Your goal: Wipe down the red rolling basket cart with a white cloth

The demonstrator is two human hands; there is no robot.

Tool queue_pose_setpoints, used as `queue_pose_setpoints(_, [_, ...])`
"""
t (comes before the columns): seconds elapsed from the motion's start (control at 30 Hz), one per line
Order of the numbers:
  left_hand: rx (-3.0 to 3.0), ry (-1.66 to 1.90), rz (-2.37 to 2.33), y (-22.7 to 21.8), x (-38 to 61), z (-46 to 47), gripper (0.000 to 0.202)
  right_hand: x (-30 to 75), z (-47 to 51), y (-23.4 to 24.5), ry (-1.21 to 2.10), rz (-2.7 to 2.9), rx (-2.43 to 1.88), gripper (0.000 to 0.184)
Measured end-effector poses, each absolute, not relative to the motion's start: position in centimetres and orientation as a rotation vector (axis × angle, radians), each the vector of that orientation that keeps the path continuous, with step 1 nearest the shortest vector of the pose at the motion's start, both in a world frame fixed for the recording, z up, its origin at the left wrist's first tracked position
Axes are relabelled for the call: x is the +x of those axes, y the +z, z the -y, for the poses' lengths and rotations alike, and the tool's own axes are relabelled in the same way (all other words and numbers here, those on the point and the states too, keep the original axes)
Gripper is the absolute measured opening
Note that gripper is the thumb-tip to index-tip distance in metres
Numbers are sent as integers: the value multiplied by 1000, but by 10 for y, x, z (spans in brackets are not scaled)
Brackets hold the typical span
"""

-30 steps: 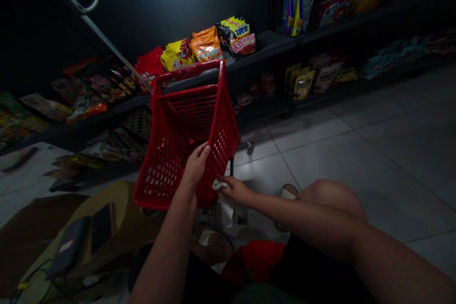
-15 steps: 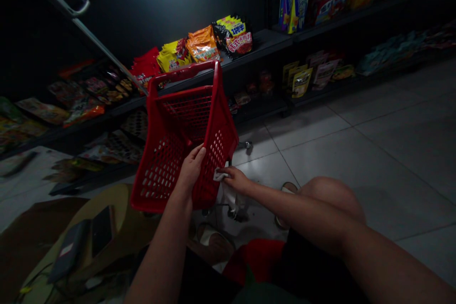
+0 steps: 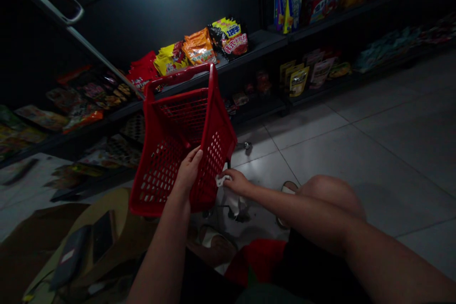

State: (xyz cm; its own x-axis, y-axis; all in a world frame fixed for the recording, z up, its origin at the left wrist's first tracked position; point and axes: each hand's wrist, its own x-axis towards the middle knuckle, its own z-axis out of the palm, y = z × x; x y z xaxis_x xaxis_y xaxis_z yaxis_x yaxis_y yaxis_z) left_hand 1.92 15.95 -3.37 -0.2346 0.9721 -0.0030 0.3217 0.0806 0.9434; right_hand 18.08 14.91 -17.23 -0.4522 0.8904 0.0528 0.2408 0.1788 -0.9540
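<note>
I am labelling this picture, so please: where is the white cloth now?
In the head view, just below centre: the cloth is in the right grip, by the right wall of the cart.

Left hand (image 3: 189, 169) and right hand (image 3: 236, 182) curled

We see a red plastic cart (image 3: 158, 126) patterned with rows of slots, a crumpled white cloth (image 3: 223, 180), grey floor tiles (image 3: 320, 161) with darker seams and, far, shiny orange snack packets (image 3: 199, 48).
</note>
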Motion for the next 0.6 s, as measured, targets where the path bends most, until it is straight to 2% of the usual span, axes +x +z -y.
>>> queue_pose_setpoints(0.1, [1311,1164,-1666,-36,19,-160,56,178,-145,-166,1224,1773,-986,37])
queue_pose_setpoints(0.27, [1342,1149,-1696,-31,21,-157,52,178,-139,-158,1114,2033,-910,52])
queue_pose_setpoints(0.47, [1332,1110,-1710,-26,21,-152,51,183,-156,-162,1142,1838,-1105,32])
queue_pose_setpoints(0.6, [1369,1126,-1718,-29,21,-150,50,178,-160,-174,1187,1780,-1037,39])
